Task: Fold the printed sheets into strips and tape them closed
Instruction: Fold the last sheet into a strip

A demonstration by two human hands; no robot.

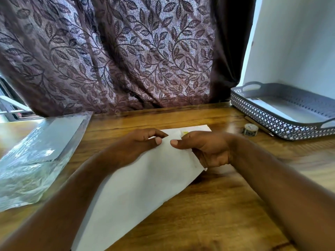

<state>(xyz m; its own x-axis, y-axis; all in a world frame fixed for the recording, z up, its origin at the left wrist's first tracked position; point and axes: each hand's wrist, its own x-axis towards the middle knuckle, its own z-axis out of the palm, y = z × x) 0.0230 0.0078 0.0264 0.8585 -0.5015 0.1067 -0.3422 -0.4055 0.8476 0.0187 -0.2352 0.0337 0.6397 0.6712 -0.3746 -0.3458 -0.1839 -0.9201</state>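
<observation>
Wooden table (226,214) at 6 o'clock. White sheet (145,187) lies on it, slanting from 7 toward 1 o'clock. Left hand (137,147) pinches sheet near far end, thumb against curled fingers. Right hand (201,149) grips sheet's 3 o'clock edge, thumb on top, fingers curled. Plastic-wrapped pack (36,160) at 9 o'clock. Tape roll (250,130) at 3 o'clock, near grey tray (282,124). Leaf-patterned curtain (117,51) at 12 o'clock.

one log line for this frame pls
phase: folding | left hand: pinches sheet | right hand: grips sheet | tape: untouched on table
</observation>
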